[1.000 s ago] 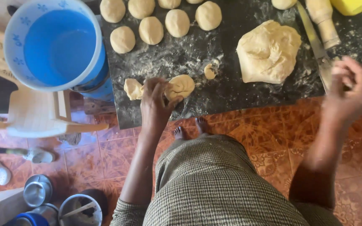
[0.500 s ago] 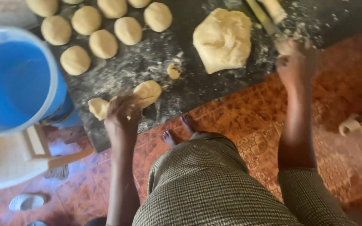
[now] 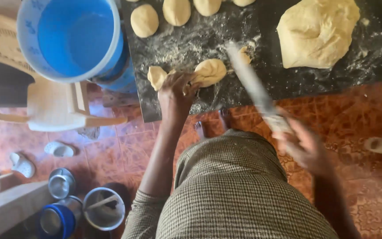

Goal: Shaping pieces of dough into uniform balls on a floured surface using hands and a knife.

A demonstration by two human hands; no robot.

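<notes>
Fingers of the left hand (image 3: 177, 90) press down on a dough strip (image 3: 200, 74) near the board's (image 3: 191, 40) front edge — fingertips curled over its middle, with one lump showing to the left of the hand and a rounder one to the right. The right hand (image 3: 303, 146) is clenched around the near end of a knife (image 3: 253, 84), whose long floury blade, blurred, slants up across the front edge to end just right of the strip; whether the blade touches the board I cannot tell. A small dough scrap (image 3: 245, 54) lies beside the blade's tip.

Farther back, dough balls (image 3: 145, 20) sit in a row along the far edge toward the left corner, and a big dough mass (image 3: 317, 32) fills the right part of the board. Flour dusts the dark board between them.

Off the left edge stands a blue bucket (image 3: 69, 37), next to a pale plastic chair (image 3: 45, 104). Below, on the patterned red floor (image 3: 354, 115) — metal pots (image 3: 105, 208) at the lower left, and the person's checked skirt (image 3: 235, 190) in the middle.
</notes>
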